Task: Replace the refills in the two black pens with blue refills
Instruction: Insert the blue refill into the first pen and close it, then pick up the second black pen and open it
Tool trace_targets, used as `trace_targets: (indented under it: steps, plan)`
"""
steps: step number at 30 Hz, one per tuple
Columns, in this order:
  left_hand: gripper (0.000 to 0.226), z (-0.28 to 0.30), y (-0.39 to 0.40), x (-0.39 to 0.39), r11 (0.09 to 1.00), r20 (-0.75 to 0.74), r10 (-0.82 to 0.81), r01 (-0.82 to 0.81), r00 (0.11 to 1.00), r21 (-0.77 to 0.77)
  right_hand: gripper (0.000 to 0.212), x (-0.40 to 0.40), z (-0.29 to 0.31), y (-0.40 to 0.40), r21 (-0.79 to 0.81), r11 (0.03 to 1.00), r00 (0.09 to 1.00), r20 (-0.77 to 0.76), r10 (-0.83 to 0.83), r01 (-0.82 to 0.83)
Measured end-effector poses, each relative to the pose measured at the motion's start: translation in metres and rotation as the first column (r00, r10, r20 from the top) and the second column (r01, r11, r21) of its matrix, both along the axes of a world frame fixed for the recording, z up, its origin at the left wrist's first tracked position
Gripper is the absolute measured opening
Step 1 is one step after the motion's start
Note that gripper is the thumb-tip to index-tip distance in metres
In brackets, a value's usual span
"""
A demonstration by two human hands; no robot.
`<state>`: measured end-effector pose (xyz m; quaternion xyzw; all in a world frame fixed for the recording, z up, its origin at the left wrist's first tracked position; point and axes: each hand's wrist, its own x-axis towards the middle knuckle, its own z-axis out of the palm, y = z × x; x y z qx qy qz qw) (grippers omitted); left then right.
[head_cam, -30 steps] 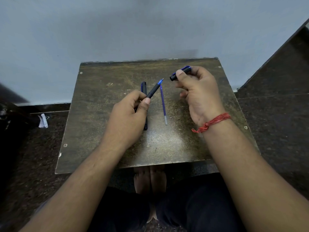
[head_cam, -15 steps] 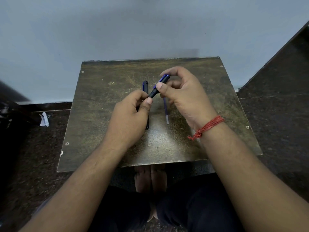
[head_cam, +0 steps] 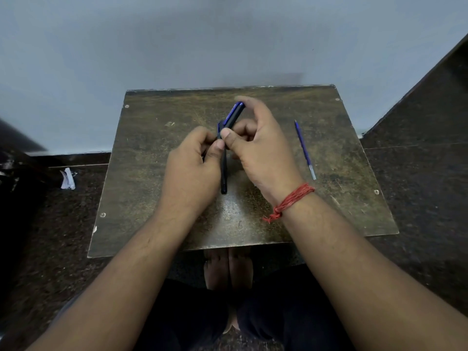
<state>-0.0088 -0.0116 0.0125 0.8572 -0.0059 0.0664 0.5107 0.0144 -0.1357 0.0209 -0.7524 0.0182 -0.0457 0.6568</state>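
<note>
A black pen [head_cam: 233,117] with a blue-clipped cap is held above the middle of the small brown table [head_cam: 141,198], tilted up to the right. My left hand [head_cam: 190,168] pinches its lower barrel. My right hand [head_cam: 260,148] grips the capped upper part, thumb against the left thumb. Under the hands a second black pen [head_cam: 223,176] lies on the table, pointing away from me and partly hidden. A thin blue refill [head_cam: 304,150] with a silver end lies alone on the table to the right of my right hand.
The table stands against a pale wall [head_cam: 228,41] on a dark stone floor [head_cam: 417,198]. A crumpled scrap of white paper [head_cam: 67,179] lies on the floor at the left. My bare feet [head_cam: 228,269] show below the table's near edge.
My right hand brought the cap from the right onto the pen tip, and both hands now hold the capped pen. The blue refill now lies further right on the table.
</note>
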Motion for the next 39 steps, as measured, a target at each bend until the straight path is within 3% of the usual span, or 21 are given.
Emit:
trace_targets:
  steps: [2,8,13,15,19,22,25,27,31,36,39]
  plan:
    - [0.013,0.0,-0.002,0.002,1.0,-0.006,0.003,-0.003,1.0,-0.009,0.047,-0.001,-0.001,0.001,0.044,0.999,0.999,-0.042,-0.024,0.026]
    - [0.009,-0.003,-0.005,0.0,1.0,-0.007,-0.017,0.017,1.0,0.002,0.019,-0.005,0.001,0.001,0.242,0.967,0.978,-0.206,-0.036,0.086]
    - [0.016,-0.004,-0.004,-0.002,0.994,0.077,-0.072,0.065,0.994,0.091,0.01,-0.001,0.009,-0.009,0.281,0.949,0.98,-0.177,-0.093,0.141]
    - [0.024,-0.003,-0.002,-0.003,0.995,0.109,-0.051,0.041,0.993,0.092,0.01,0.005,0.012,-0.026,0.166,0.963,0.974,-0.113,-0.195,0.212]
    - [0.022,-0.003,0.005,0.0,0.998,0.133,0.02,-0.028,0.991,0.057,0.008,0.013,0.007,-0.059,-0.276,0.917,0.957,0.049,-0.287,0.289]
    - [0.02,-0.005,0.008,0.002,0.995,0.12,0.044,-0.054,0.992,0.083,0.022,0.014,0.003,-0.069,-0.621,0.744,0.964,0.077,-0.256,0.247]
    - [0.02,-0.007,0.009,0.003,0.993,0.106,0.04,-0.051,0.994,0.106,0.027,0.014,0.001,-0.069,-0.817,0.544,0.969,0.068,-0.236,0.19]
    - [0.02,-0.008,0.01,0.004,0.993,0.102,0.036,-0.047,0.994,0.11,0.027,0.014,0.0,-0.069,-0.875,0.456,0.974,0.065,-0.216,0.16]
    - [0.018,-0.011,0.011,0.004,0.988,0.106,0.028,-0.044,0.994,0.151,0.026,0.014,-0.001,-0.067,-0.917,0.386,0.979,0.024,-0.202,0.102]
    - [0.015,-0.015,0.011,0.004,0.96,0.064,-0.028,0.009,0.998,0.28,0.027,0.013,-0.002,-0.067,-0.92,0.386,0.982,-0.002,-0.19,0.073]
    - [0.016,-0.015,0.011,0.004,0.933,0.042,-0.031,0.014,0.999,0.36,0.028,0.012,0.002,-0.064,-0.883,0.442,0.976,0.071,-0.205,0.157]
